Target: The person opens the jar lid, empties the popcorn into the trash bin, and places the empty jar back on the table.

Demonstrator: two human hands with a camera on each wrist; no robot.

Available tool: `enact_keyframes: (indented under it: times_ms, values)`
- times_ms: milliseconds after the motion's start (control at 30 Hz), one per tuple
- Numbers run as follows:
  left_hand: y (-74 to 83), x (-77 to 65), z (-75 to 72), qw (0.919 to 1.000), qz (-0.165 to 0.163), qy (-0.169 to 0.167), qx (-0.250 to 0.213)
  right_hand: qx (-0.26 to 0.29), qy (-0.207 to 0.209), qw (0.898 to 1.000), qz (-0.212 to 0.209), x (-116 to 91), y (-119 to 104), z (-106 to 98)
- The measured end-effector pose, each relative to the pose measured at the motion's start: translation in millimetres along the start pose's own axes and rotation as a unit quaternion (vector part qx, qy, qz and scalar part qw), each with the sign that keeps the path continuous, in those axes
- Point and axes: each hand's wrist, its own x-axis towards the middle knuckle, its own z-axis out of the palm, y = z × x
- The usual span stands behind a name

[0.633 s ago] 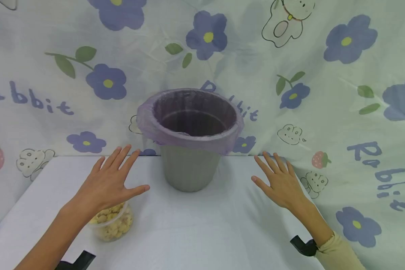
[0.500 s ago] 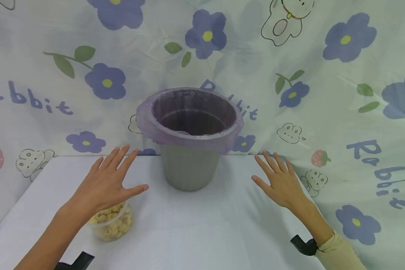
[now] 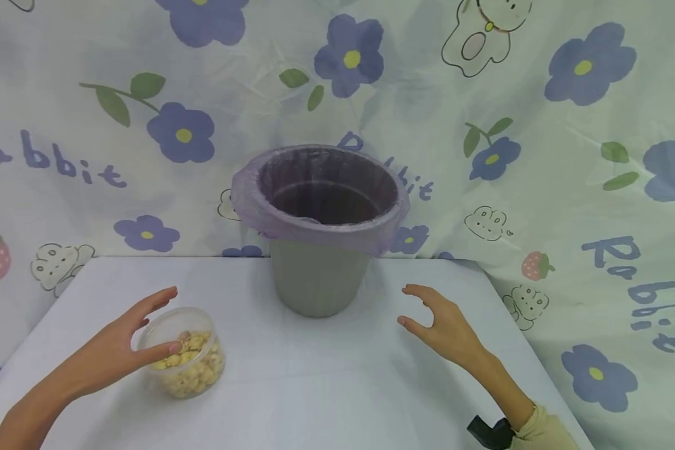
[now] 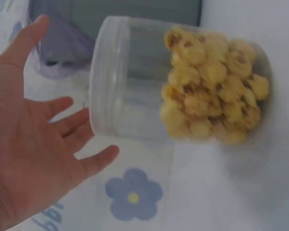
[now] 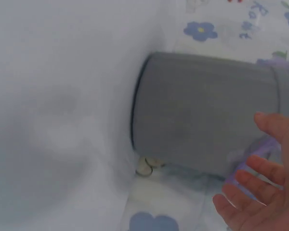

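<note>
A clear plastic jar [image 3: 212, 356] of popcorn [image 3: 194, 379] stands on the table's left part, its top uncovered. My left hand [image 3: 108, 356] is spread around the jar's near left rim, thumb in front and fingers behind. In the left wrist view the hand [image 4: 33, 149] shows a gap between thumb and fingers, with fingertips right by the jar's rim [image 4: 111, 77]. My right hand [image 3: 452, 331] hovers right of a grey bin [image 3: 317, 281], fingers loosely bent around nothing. In the right wrist view this hand [image 5: 267, 192] overlaps the bin [image 5: 197, 115].
A translucent purple bag [image 3: 320, 234] lines the bin and folds over its rim. The bin stands at the back of the white table [image 3: 315, 400], before a curtain [image 3: 247, 75] printed with blue flowers and rabbits.
My left hand has drawn back and turned, going from flat above the jar to around its rim. The right hand has moved a little left and down, its spread fingers now bent.
</note>
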Motion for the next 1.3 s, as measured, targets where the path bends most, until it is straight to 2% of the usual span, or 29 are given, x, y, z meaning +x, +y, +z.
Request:
enact_keyframes:
  times_ms: [100, 267, 367, 500, 667, 767, 1133, 1300]
  values:
    - [-19.3, -10.5, 5.0, 0.999, 0.035, 0.006, -0.028, 0.061, -0.007, 0.998, -0.009, 2.6, -8.1, 10.2]
    - [-40.1, -23.0, 12.9, 0.9971, 0.052, 0.0, -0.056, 0.145, -0.031, 0.989, -0.019, 10.0, -22.7, 28.6]
    - [-47.6, -27.4, 17.8, 0.9975, 0.038, -0.001, -0.059, 0.177, -0.048, 0.983, -0.029, 15.1, -30.3, 40.8]
    - [-54.3, -30.7, 23.2, 0.9979, 0.003, -0.018, -0.062, 0.211, -0.078, 0.974, -0.04, 21.7, -42.2, 58.6]
    - [-55.7, -31.9, 29.1, 0.9967, -0.04, -0.042, -0.056, 0.241, -0.111, 0.963, -0.051, 30.0, -62.0, 84.5]
    - [-54.3, -31.3, 32.2, 0.9957, -0.06, -0.043, -0.056, 0.251, -0.128, 0.958, -0.055, 34.9, -74.4, 102.5]
    - [-49.5, -29.1, 41.6, 0.9928, -0.064, -0.03, -0.097, 0.295, -0.205, 0.931, -0.066, 50.0, -116.7, 161.0]
    - [-47.6, -28.8, 43.6, 0.9907, -0.071, -0.017, -0.115, 0.297, -0.222, 0.926, -0.066, 56.6, -130.9, 175.5]
